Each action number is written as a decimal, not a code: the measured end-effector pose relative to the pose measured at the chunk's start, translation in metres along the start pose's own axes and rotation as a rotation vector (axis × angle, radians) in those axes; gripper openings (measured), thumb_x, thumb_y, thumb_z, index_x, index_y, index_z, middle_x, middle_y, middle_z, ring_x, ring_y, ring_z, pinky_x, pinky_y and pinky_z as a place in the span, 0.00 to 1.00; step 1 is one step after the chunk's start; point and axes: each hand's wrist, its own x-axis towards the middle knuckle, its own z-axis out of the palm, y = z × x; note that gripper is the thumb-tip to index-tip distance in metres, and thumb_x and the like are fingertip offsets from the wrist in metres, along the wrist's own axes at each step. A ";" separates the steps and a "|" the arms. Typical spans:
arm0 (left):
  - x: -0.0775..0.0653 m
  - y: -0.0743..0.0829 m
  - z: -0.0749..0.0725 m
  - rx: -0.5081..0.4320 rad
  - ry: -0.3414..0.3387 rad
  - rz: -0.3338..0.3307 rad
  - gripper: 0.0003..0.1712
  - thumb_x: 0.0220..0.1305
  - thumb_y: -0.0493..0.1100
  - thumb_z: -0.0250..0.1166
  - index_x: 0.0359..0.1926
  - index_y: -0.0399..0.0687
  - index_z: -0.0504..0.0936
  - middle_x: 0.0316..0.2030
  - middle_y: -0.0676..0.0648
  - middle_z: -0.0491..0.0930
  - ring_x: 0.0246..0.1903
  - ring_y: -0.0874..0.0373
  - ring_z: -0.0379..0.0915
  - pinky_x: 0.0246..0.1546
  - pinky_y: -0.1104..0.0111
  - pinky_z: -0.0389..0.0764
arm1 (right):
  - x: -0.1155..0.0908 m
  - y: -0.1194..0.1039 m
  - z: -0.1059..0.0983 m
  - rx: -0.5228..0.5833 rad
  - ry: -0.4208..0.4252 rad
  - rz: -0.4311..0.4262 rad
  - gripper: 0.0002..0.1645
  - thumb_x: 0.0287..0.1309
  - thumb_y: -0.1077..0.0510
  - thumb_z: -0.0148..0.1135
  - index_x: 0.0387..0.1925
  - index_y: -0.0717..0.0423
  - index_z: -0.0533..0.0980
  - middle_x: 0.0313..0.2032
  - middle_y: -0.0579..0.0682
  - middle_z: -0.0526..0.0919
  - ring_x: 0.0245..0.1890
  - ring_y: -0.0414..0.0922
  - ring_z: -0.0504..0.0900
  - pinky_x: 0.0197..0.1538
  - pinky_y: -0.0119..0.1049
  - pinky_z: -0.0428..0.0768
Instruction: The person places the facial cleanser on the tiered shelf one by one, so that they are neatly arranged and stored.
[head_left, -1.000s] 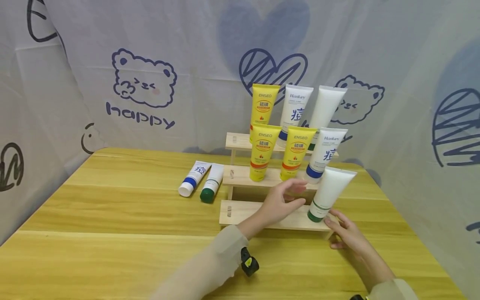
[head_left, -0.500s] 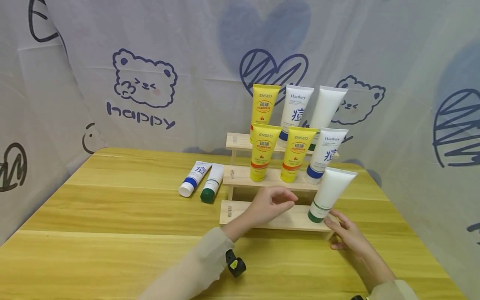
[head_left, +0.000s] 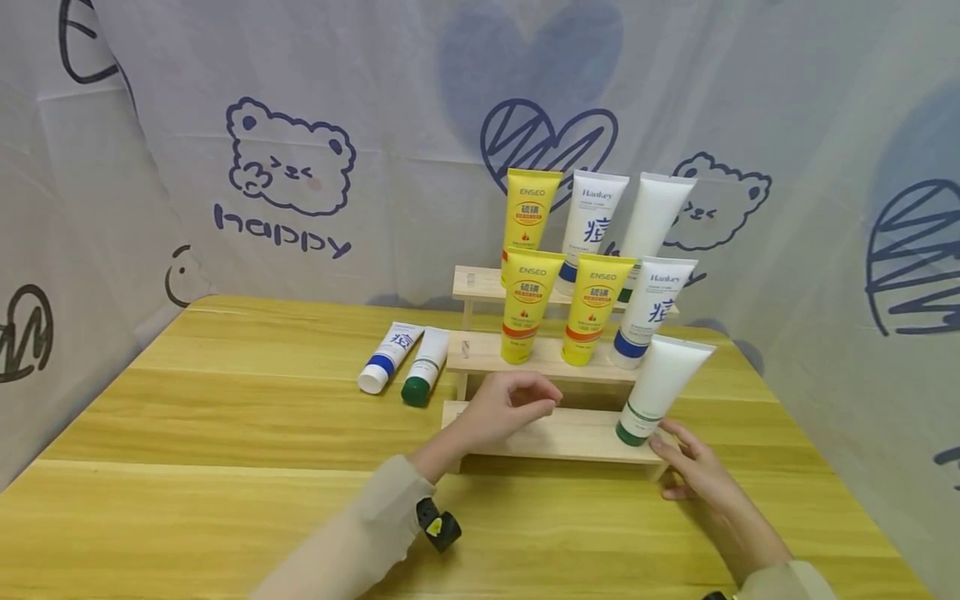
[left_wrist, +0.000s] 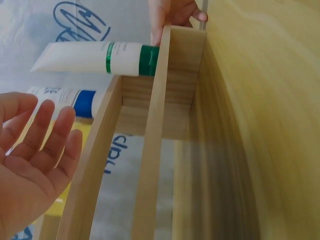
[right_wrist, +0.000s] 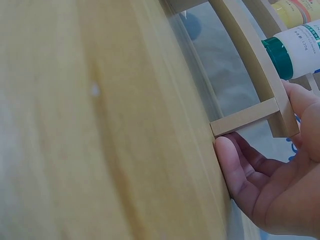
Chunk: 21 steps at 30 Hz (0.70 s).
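A three-tier wooden display rack (head_left: 540, 440) holds several squeeze tubes standing on their caps. On its lowest shelf, at the right end, stands a white tube with a green cap (head_left: 660, 387). My right hand (head_left: 701, 471) holds that end of the rack, thumb at the shelf's front edge beside the cap and fingers against the side leg (right_wrist: 245, 116). My left hand (head_left: 506, 408) hovers over the left half of the lowest shelf, fingers loosely curved, holding nothing. In the left wrist view its fingers (left_wrist: 47, 145) show spread apart, away from the shelf edges.
Two yellow tubes, left (head_left: 528, 308) and centre (head_left: 594, 312), and a blue-banded white tube (head_left: 652, 308) fill the middle shelf. Above stand yellow (head_left: 525, 208), blue-banded (head_left: 592, 212) and white (head_left: 656, 212) tubes. A blue-banded tube (head_left: 390, 358) and a green-capped tube (head_left: 425, 367) lie left on the table (head_left: 225, 500).
My left hand has moved left along the lowest shelf, away from the green-capped tube standing there, and its fingers have curved in a little. My right hand stays at the rack's end.
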 end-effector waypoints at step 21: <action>-0.026 -0.005 -0.060 0.067 -0.045 -0.071 0.08 0.61 0.37 0.57 0.38 0.37 0.79 0.33 0.39 0.79 0.31 0.52 0.76 0.32 0.56 0.76 | 0.000 0.001 0.000 0.002 0.003 -0.013 0.37 0.63 0.48 0.49 0.66 0.59 0.48 0.59 0.70 0.53 0.36 0.47 0.72 0.27 0.40 0.79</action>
